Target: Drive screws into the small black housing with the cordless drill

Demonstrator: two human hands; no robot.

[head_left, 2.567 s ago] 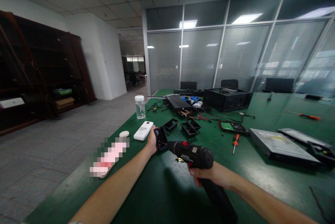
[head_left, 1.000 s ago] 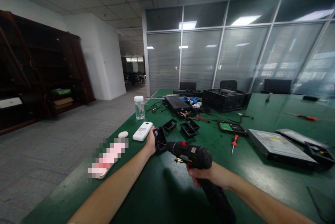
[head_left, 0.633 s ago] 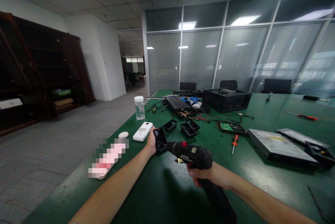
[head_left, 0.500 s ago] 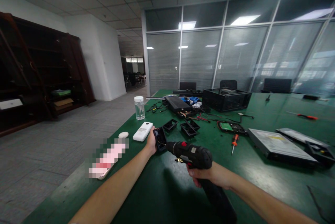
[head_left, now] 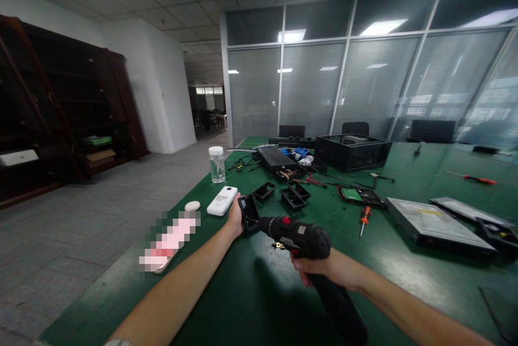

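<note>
My right hand [head_left: 309, 269] is wrapped round the grip of a black cordless drill [head_left: 299, 235], its nose pointing left. My left hand [head_left: 235, 217] holds a small black plastic frame [head_left: 249, 213] tilted up from the table. The drill's tip is at the lower right of this frame; whether it touches a screw inside I cannot tell. Beneath the drill's body lies a small brass-coloured piece [head_left: 278, 245]. Just beyond the held frame are more black plastic frames [head_left: 293, 198] of a similar look.
On the green table [head_left: 226, 303], a white power bank [head_left: 222, 201], a lidded jar [head_left: 217, 164] and a blurred-out pink phone-like object [head_left: 170, 243] lie left. Rightward are an orange screwdriver [head_left: 365, 217], a metal disc drive [head_left: 437, 224] and a black computer case [head_left: 352, 153].
Both hands keep their grips, the drill's tip staying at the frame. The whole view has shifted slightly.
</note>
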